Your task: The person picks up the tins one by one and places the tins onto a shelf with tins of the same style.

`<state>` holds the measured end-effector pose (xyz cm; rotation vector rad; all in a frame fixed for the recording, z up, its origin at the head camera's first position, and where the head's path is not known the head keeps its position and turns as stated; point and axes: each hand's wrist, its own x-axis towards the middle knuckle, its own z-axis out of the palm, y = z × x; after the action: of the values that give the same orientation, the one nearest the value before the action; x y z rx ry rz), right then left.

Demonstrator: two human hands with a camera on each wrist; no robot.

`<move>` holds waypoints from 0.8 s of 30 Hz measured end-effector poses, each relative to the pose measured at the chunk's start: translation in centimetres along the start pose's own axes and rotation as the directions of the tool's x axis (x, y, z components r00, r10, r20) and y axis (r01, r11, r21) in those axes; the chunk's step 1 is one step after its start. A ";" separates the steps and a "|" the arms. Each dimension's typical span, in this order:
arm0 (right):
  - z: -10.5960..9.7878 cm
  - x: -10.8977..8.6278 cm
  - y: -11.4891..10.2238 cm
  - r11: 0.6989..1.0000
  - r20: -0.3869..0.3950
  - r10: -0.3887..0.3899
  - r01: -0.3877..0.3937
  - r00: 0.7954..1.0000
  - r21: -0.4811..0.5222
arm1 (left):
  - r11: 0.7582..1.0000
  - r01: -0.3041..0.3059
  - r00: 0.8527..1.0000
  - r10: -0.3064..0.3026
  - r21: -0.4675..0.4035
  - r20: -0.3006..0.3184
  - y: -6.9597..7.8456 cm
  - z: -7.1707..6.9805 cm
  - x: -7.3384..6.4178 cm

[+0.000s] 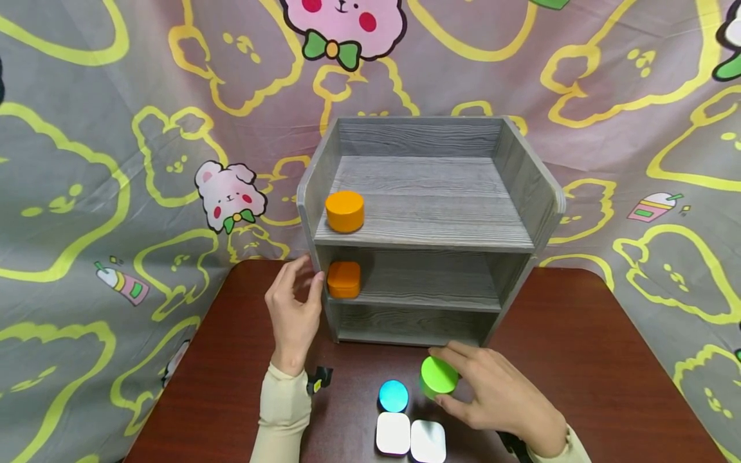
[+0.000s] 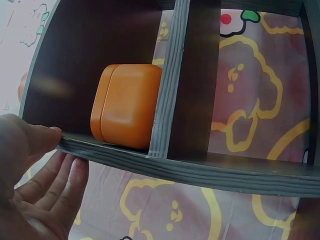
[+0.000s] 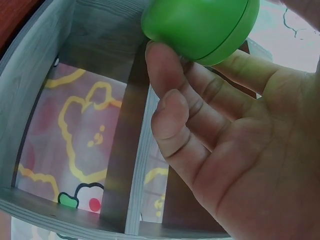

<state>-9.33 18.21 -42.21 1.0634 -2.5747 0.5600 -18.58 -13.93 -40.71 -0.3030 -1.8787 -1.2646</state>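
A grey wooden shelf (image 1: 428, 244) stands on the table, and my left hand (image 1: 294, 310) grips its left side edge. In the left wrist view the thumb and fingers (image 2: 75, 187) lie on opposite sides of that board. An orange square box with rounded corners (image 1: 344, 280) rests on the middle level, close by that hand. My right hand (image 1: 492, 392) holds a green round box (image 1: 438, 376) between thumb and fingers, in front of the shelf. The right wrist view shows the green box's lid seam (image 3: 227, 47).
An orange round box (image 1: 345, 212) sits at the left of the shelf's top level. On the brown table (image 1: 579, 347) are a blue round box (image 1: 393, 396) and two white square boxes, one left (image 1: 393, 433) and one right (image 1: 428, 442). A patterned cloth (image 1: 145, 212) hangs behind.
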 end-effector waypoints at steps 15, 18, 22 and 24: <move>-1.2 0.5 -0.4 1.000 0.016 0.010 -0.011 1.000 0.022 | 1.000 -0.008 1.000 0.008 -0.004 -0.001 -0.1 0.0 0.1; -1.4 0.7 -0.5 1.000 0.007 0.001 -0.001 1.000 0.021 | 1.000 -0.011 1.000 0.011 -0.011 -0.008 -0.2 0.0 0.0; -1.7 0.8 -0.7 1.000 -0.014 -0.014 0.014 1.000 0.012 | 1.000 -0.014 1.000 0.014 -0.013 -0.009 -0.3 0.0 0.0; -1.9 0.8 -0.9 1.000 -0.024 -0.023 0.023 0.999 0.008 | 1.000 -0.014 1.000 0.014 -0.010 -0.005 -0.2 0.0 0.0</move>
<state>-9.05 18.00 -40.03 1.0807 -2.5383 0.5754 -18.73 -14.06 -40.85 -0.3173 -1.8635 -1.2646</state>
